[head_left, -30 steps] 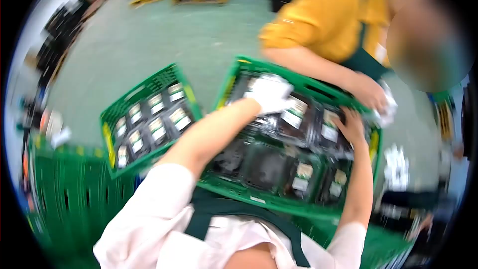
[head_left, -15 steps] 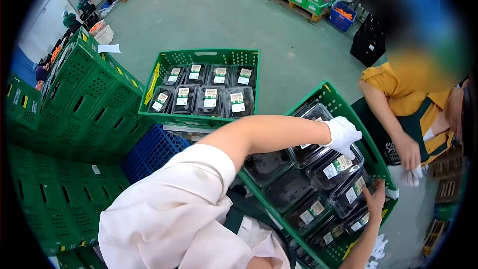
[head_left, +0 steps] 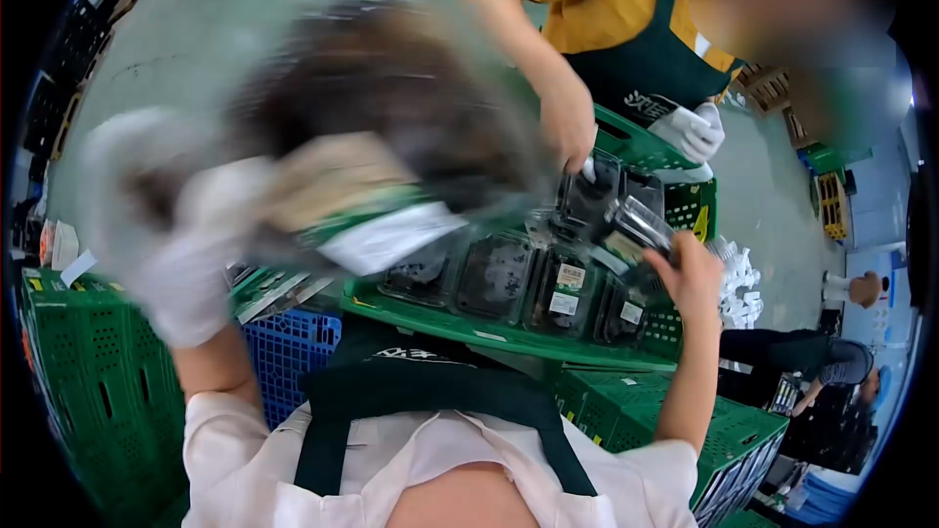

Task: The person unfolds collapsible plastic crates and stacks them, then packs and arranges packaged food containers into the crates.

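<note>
My left hand [head_left: 201, 225], in a white glove, is closed on a clear plastic clamshell [head_left: 381, 117] with dark contents and a paper label. This box is lifted close to the camera and blurred. My bare right hand [head_left: 690, 274] grips a smaller-looking labelled clamshell [head_left: 641, 225], tilted above the green crate [head_left: 469, 328]. Inside that crate lie several more clamshells, such as one with its label up [head_left: 562, 293]. A co-worker's bare hand [head_left: 570, 127] reaches in at the far side, touching a clamshell [head_left: 589, 191].
A co-worker in a yellow shirt and dark apron [head_left: 626, 68] stands across the crate, the other hand gloved [head_left: 693, 132]. Stacked green crates [head_left: 108, 381] rise at left beside a blue crate [head_left: 289, 352]. More green crates [head_left: 675, 411] are at lower right.
My left hand has come up out of the crate to the left with a clamshell. My right hand has lifted a clamshell. The view turned right, and the co-worker's hand now reaches into the crate.
</note>
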Motion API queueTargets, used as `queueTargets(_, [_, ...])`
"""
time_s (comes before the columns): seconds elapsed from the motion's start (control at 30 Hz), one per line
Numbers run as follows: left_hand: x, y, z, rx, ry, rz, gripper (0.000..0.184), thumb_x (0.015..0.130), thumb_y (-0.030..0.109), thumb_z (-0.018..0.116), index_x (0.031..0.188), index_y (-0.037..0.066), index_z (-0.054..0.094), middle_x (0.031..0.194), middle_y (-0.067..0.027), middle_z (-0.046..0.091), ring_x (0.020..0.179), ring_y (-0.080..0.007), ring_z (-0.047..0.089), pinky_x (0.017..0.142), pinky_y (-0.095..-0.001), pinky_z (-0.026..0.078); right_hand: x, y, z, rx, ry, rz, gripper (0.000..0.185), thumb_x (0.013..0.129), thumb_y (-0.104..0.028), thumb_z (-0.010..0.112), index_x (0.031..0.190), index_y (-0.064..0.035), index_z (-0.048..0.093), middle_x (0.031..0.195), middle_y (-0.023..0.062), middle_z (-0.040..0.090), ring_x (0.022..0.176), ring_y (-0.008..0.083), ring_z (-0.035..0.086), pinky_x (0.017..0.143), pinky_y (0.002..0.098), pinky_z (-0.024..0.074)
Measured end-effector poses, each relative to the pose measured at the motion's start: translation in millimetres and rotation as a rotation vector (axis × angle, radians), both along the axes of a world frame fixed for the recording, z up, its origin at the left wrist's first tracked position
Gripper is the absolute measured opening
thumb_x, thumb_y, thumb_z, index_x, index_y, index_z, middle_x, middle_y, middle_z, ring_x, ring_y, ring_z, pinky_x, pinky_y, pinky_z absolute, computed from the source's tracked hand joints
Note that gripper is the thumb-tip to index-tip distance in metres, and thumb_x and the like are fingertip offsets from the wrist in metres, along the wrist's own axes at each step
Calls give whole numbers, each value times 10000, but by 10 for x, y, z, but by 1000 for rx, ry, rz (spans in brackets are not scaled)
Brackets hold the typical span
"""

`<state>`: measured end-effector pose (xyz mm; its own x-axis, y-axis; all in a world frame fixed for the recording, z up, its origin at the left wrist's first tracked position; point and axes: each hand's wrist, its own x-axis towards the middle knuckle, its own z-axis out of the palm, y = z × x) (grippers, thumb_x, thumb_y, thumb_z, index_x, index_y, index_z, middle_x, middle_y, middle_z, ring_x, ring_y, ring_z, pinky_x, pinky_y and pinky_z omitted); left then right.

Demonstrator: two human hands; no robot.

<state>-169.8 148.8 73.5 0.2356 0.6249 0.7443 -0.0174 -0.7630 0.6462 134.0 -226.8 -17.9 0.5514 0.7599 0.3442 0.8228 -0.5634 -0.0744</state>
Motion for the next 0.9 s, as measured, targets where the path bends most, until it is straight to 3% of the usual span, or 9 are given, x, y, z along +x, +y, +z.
queueTargets(0.07, [-852,505,190,261,107,179,303,821,60,766,1080,-18,630,937,-63,644,853,-146,617,772,-282,532,-351,-7,414,8,-153,21,481,659,-360,898,865,-59,584,675,77,561,547,262,517,503,356,408])
queueTargets(0.13, [-1525,803,266,224,107,251,180,856,47,711,1005,-33,647,895,-55,646,815,-138,590,773,-276,505,-652,86,804,16,-130,-38,501,650,-380,903,864,-56,587,681,52,558,537,207,505,482,317,387])
queueTargets(0.23, [-1842,961,370,243,286,744,268,780,106,860,946,36,661,812,48,573,712,-54,482,665,-187,412,-966,832,1212,237,-24,164,544,640,-432,898,864,-47,586,686,18,546,551,140,496,482,275,378])
queueTargets(0.4, [-2149,2015,-42,110,599,716,374,781,322,865,826,70,591,653,31,500,596,-83,433,551,-236,408,-1731,3350,1342,294,-117,713,471,689,-370,863,880,-43,583,731,84,597,601,252,590,520,332,455])
queueTargets(0.53, [-2435,3093,-926,-18,921,573,464,811,498,763,794,81,559,676,-92,611,605,-289,607,580,-370,493,-2050,5288,542,209,74,986,395,847,-395,724,877,-61,515,760,122,622,692,330,644,568,411,485])
queueTargets(0.77, [-2465,4228,-2368,-552,1053,118,515,785,509,774,911,41,599,757,-151,642,730,-320,641,671,-405,499,-2120,7107,-1586,-311,457,935,466,820,-472,741,985,-57,609,868,190,693,837,406,665,742,494,512])
queueTargets(0.8, [-2437,4309,-2633,-589,1033,108,480,802,476,765,908,34,611,800,-150,661,775,-303,653,705,-396,504,-2114,7228,-1936,-267,481,945,466,817,-473,744,976,-55,614,850,177,694,852,399,666,760,484,512])
queueTargets(0.83, [-2385,4353,-2827,-657,1106,79,505,818,467,741,1058,36,635,1012,-177,667,969,-320,638,848,-399,506,-2141,7325,-2129,-407,569,862,467,792,-414,778,1063,-61,635,1035,163,690,1022,354,640,864,460,498])
queueTargets(0.9, [-2461,4301,-3525,-181,1121,199,639,834,462,708,1308,58,563,1273,-213,580,1198,-366,544,1042,-437,428,-2100,7364,-2728,-383,315,906,544,763,-317,805,1209,-65,622,1272,138,602,1210,319,543,1015,442,443])
